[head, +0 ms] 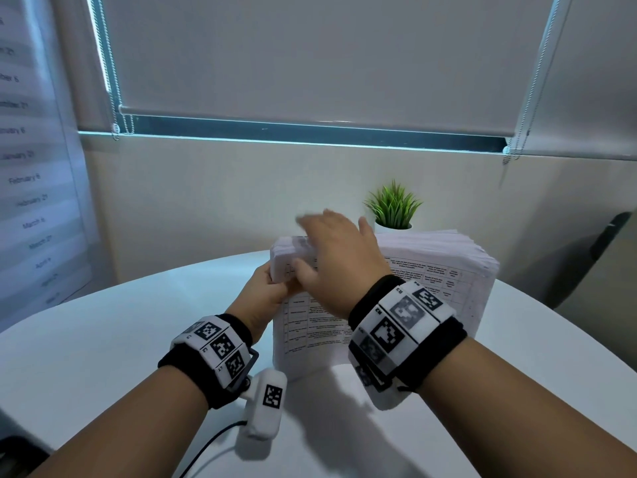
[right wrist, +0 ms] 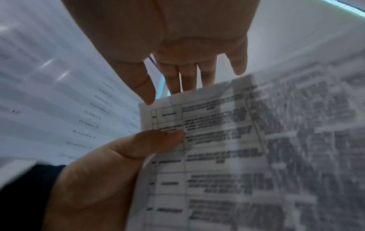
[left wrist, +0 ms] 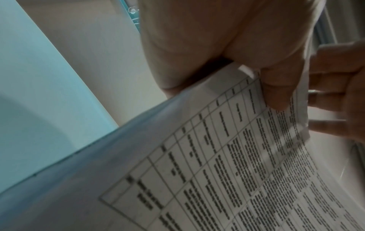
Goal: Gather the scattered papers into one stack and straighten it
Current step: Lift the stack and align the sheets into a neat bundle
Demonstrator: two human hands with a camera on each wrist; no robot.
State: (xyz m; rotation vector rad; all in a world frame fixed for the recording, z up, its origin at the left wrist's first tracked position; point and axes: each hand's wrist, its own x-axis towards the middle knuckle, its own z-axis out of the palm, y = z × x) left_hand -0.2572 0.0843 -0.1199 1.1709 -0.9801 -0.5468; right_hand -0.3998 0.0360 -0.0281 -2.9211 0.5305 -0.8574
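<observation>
A round white table (head: 103, 339) carries a thick stack of white printed papers (head: 448, 281), stood on edge. The left hand (head: 265, 291) pinches its upper left corner, thumb in front. The right hand (head: 331, 257) hovers above with straight, spread fingers.

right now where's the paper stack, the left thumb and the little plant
paper stack (head: 448, 270): head view, printed top sheet, right part.
left thumb (right wrist: 158, 139): right wrist view, thumb pad pressed on the stack's corner.
plant (head: 393, 203): head view, green leaves behind the stack.
</observation>
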